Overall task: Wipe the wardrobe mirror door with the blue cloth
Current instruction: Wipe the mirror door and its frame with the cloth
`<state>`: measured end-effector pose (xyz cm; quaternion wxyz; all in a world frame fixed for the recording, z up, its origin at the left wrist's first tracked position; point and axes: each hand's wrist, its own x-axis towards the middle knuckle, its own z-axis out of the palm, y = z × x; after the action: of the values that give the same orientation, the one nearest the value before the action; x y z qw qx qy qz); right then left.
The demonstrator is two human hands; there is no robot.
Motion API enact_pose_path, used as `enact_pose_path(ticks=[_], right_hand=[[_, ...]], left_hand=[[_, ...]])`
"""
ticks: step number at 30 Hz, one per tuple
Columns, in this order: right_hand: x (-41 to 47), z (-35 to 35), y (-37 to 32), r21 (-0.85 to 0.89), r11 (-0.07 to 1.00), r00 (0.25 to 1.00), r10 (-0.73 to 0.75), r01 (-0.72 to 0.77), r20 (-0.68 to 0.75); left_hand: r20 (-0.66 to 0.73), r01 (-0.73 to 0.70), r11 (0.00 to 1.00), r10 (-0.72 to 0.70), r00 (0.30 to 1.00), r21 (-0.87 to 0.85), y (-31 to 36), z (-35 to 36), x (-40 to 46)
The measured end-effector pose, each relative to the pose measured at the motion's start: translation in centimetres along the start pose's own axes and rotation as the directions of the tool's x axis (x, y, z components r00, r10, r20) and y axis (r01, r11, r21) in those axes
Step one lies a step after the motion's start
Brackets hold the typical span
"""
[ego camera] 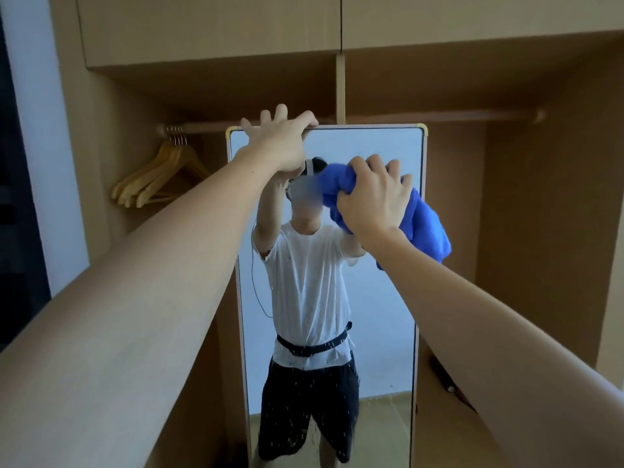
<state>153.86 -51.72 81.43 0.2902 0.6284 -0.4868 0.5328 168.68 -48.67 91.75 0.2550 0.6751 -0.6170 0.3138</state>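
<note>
A tall narrow mirror door (pixel 381 298) with a pale frame stands in the middle of the open wardrobe. Water droplets speckle its lower half. My left hand (pixel 280 140) grips the mirror's top edge near the left corner, fingers hooked over the frame. My right hand (pixel 374 194) holds a bunched blue cloth (pixel 423 224) against the upper part of the glass, fingers curled into the fabric. The cloth hangs down to the right of my wrist. The mirror reflects a person in a white shirt and dark shorts.
Several wooden hangers (pixel 158 177) hang on the rail (pixel 439 118) at the left behind the mirror. The wardrobe's wooden walls and upper cupboards (pixel 209 25) surround the mirror. A white wall (pixel 40 130) lies at the far left.
</note>
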Motion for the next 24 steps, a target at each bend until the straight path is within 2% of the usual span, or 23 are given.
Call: enact_pose_path(ticks=[4,8,12,15,17,19,21,24], right_hand=[[-1.1,1.1,-1.2,-0.044,0.997,0.998,-0.055,0.056,0.023],[-4.7,3.1,-1.8,-0.087,0.990,0.993,-0.113,0.111,-0.019],[-2.5,1.0,-2.3,-0.002,1.000,0.996,-0.025,0.025,0.091],[0.5,-0.7,-3.5,0.072,0.997,0.999,0.037,-0.034,-0.040],[1.8,-1.0,-4.7,0.038,0.999,0.997,-0.029,0.032,-0.078],[1.4,-0.1,-5.5,-0.039,0.991,0.992,-0.127,0.127,0.006],[-0.7,1.3,-5.9,-0.089,0.985,0.989,-0.145,0.148,0.040],[-3.6,2.6,-6.1,-0.063,0.986,0.988,-0.157,0.157,0.001]], left_hand=[[-0.013,-0.023,1.000,0.023,1.000,0.000,-0.4,0.1,0.0],[0.000,-0.050,0.999,0.050,0.999,0.008,-0.9,-0.1,0.0],[-0.023,-0.111,0.994,0.112,0.993,0.023,-2.0,-0.1,-0.1],[-0.029,-0.122,0.992,0.122,0.992,0.001,-2.8,-0.4,0.0],[-0.023,-0.145,0.989,0.144,0.989,-0.026,-3.4,-0.5,0.1],[-0.028,-0.158,0.987,0.157,0.987,-0.034,-3.9,-0.3,0.3],[-0.002,-0.136,0.991,0.136,0.991,-0.017,-4.4,0.0,0.4],[0.039,-0.094,0.995,0.094,0.995,0.020,-5.0,0.5,0.7]])
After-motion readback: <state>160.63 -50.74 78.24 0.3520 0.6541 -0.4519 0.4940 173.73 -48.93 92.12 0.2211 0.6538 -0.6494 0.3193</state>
